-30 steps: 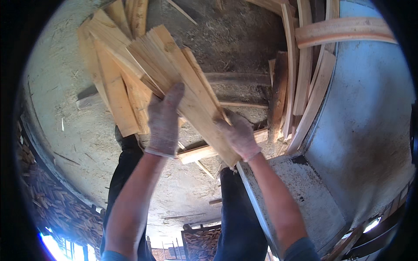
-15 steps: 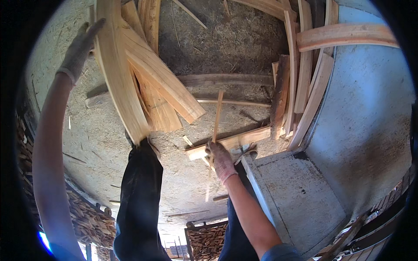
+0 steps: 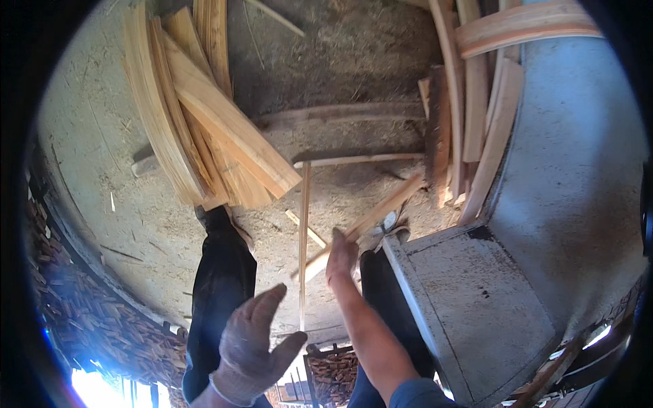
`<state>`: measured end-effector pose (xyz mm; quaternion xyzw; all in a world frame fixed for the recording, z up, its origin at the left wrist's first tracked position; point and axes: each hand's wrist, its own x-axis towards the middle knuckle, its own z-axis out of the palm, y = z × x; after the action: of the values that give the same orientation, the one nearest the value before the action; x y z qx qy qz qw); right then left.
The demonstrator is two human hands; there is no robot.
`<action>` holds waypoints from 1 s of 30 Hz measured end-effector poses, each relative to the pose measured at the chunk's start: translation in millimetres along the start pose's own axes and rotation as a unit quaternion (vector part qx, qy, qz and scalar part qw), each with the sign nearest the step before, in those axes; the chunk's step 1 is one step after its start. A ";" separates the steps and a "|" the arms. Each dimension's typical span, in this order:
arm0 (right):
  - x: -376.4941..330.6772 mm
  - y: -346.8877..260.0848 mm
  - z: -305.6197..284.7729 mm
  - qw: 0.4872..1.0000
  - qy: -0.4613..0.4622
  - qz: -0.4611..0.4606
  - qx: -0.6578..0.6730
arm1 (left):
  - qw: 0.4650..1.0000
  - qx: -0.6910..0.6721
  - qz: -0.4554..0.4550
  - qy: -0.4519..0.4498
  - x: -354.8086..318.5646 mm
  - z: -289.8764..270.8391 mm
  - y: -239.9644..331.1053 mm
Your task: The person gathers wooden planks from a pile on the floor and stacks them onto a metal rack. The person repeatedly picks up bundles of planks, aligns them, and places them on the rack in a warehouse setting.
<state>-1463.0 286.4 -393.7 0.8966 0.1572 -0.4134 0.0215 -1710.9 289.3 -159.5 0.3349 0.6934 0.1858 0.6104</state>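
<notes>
My gloved right hand (image 3: 342,255) is closed on a short wooden board (image 3: 384,210), which slants up to the right between my legs. A thin wooden strip (image 3: 304,234) extends just left of that hand, apart from it. My gloved left hand (image 3: 255,343) is in front of my left leg with its fingers spread and nothing in it. Ahead of my left foot, several curved planks (image 3: 160,112) and a straight plank (image 3: 231,112) lie in an overlapping pile.
At the right, a pale metal machine or box (image 3: 476,292) stands close to my right leg. More curved planks (image 3: 476,102) lean beside it, one (image 3: 530,27) lying across its surface. A long narrow piece (image 3: 360,160) lies on the dusty floor. Behind are stacks of wood pieces (image 3: 115,333).
My left hand has left the curved plank, now on the pile, and come back toward me. My right hand has let go of the thin strip and gripped the short board, which has turned steeper.
</notes>
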 end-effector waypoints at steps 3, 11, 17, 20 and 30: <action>-75.7 -24.3 -14.3 0.991 -0.048 -0.121 -0.021 | 0.997 -0.006 -0.040 0.065 -9.0 23.7 4.8; -114.9 -157.0 49.9 0.734 -0.226 -0.586 -0.258 | 0.950 -0.084 -0.089 0.288 18.9 41.3 -48.8; -4.2 -264.0 -25.0 0.736 0.089 -0.652 -0.156 | 0.975 0.004 -0.120 0.188 18.8 45.3 -41.2; 29.9 -311.5 -68.9 0.662 0.244 -0.540 -0.459 | 0.984 0.027 -0.085 0.152 15.3 52.1 -40.1; 48.4 -294.3 -83.0 0.678 0.151 -0.593 -0.406 | 0.987 0.014 -0.054 0.150 24.1 59.4 -32.4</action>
<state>-1460.7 592.6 -348.5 0.5686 0.8098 -0.0940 0.1099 -1661.6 274.1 -209.5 0.2739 0.7967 0.1912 0.5037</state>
